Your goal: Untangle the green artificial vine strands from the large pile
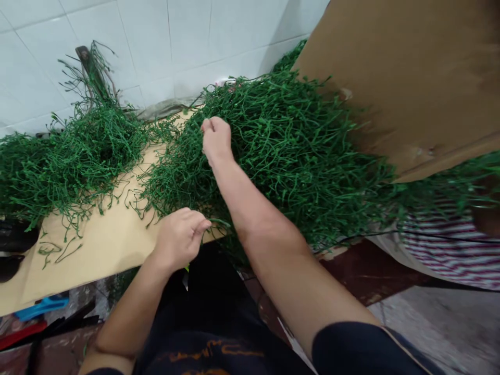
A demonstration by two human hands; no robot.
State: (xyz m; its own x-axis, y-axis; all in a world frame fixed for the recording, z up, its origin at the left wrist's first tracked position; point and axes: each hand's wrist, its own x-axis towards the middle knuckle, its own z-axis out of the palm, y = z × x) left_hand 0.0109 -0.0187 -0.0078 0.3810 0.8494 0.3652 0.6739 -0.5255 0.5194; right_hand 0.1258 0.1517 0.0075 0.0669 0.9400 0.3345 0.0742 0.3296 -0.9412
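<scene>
Mid-frame, the left hand (180, 237) pinched a stem (220, 223); the right hand (217, 138) curled at the pile (297, 151), hold unclear; picking seemed underway, the next pull needing gentleness.

A single camera on the person's head looked forward and steeply down, from above the dark shirt (175, 336) along the bottom edge. It faced a white tiled wall (152, 47), whose joints ran aslant, so the view sat slightly tilted. The left hand (180, 238) and right hand (217, 139) lay near its centre, close to the lens, the right one farther out. Green stems (289, 151) filled the middle; floor (449, 317) entered at lower right.
</scene>
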